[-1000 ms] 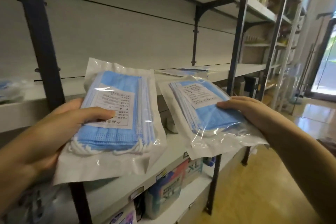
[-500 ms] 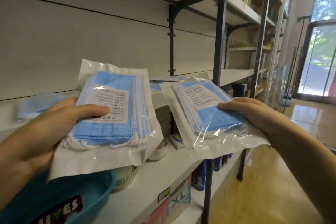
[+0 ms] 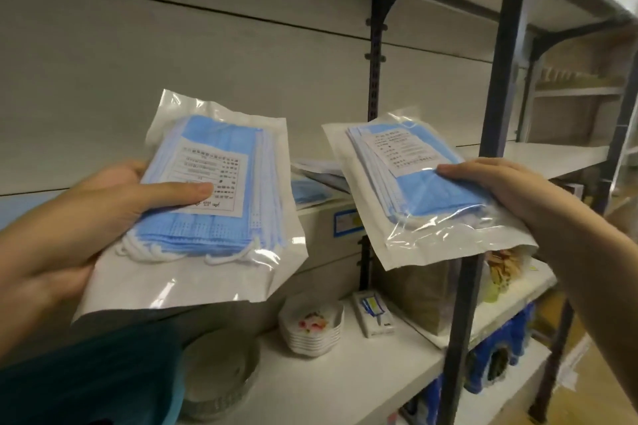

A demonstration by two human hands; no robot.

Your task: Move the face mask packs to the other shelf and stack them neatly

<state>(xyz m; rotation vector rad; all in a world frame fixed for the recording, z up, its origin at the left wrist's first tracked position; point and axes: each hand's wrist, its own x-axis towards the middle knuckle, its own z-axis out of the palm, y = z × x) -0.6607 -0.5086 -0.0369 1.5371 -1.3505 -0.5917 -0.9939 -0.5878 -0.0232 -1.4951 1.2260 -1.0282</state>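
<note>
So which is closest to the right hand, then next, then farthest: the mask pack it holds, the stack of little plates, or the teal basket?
1. Mask pack, in the right hand.
2. Little plates, lower shelf, down-left.
3. Teal basket, bottom-left corner.

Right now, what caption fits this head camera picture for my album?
Left hand and right hand each hold a mask pack before a shelf.

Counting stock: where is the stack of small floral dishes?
In the head view, the stack of small floral dishes sits on the lower shelf, low centre, left of a small white box.
</note>
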